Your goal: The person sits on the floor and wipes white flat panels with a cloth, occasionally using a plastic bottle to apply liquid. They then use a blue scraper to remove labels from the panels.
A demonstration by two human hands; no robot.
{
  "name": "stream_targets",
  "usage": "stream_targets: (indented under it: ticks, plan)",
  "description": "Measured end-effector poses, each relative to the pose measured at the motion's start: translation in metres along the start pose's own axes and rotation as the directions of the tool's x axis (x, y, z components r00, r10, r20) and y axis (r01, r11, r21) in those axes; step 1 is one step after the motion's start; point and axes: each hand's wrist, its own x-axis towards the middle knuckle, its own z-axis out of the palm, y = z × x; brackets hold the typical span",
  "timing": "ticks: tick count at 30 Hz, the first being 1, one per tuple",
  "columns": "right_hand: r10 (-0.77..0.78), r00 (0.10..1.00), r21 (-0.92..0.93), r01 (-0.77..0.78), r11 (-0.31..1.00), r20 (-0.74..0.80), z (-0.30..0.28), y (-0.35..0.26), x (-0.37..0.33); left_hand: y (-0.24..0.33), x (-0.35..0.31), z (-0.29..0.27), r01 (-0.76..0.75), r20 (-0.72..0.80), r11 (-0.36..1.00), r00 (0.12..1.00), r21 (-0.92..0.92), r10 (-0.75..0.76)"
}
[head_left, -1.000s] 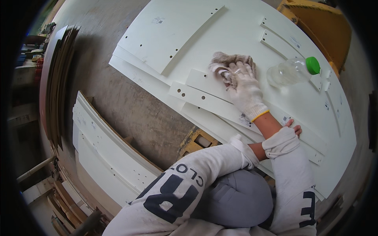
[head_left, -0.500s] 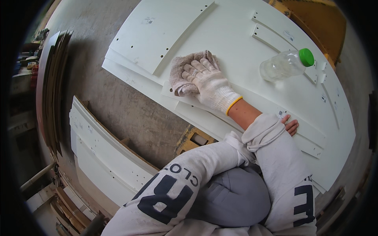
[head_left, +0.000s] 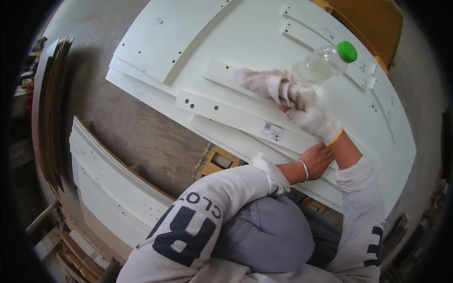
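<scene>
My right hand [head_left: 309, 111], in a white knit glove with a yellow cuff edge, is closed on a greyish-brown cloth [head_left: 264, 84]. Bunched and blurred by motion, the cloth hangs just over a white strip [head_left: 222, 74] with a hole near its end. My bare left hand [head_left: 317, 161], a silver bangle at its wrist, lies on the strips below the right cuff; its fingers look flat, their tips partly hidden. A nearer white strip [head_left: 240, 118] bears a label and several holes. Beside the gloved hand lies a clear bottle [head_left: 316, 66] with a green cap.
Large white panels [head_left: 155, 40] lie stacked under the strips. More narrow strips [head_left: 316, 40] rest at the far right. On the left, another white panel [head_left: 111, 181] stands near the floor [head_left: 137, 122], with tall boards [head_left: 49, 108] beyond. Yellow metal frame parts [head_left: 219, 160] show underneath.
My right hand has lifted the cloth off the panel and drawn it rightward, bunching it. Strip ends formerly covered now show. The left hand stays about where it was; the view has shifted slightly.
</scene>
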Motion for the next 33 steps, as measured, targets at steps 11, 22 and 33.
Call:
stream_targets:
  ticks: [11, 22, 33]
  plan:
    - [-0.374, 0.927, -0.568, 0.311, 0.762, 0.005, 0.048, 0.012, -0.025, -0.012, 0.001, 0.041, 0.016, -0.378, 1.0, 0.926, -0.016, -0.021]
    - [-0.318, 0.944, -0.52, 0.228, 0.823, -0.09, 0.077, 0.001, -0.006, -0.021, 0.004, 0.043, 0.011, -0.301, 0.928, 0.947, 0.373, 0.11]
    - [-0.157, 0.972, -0.499, 0.052, 0.865, -0.172, 0.058, 0.013, -0.041, -0.015, 0.003, 0.046, 0.002, -0.375, 0.973, 0.923, 0.232, 0.088]
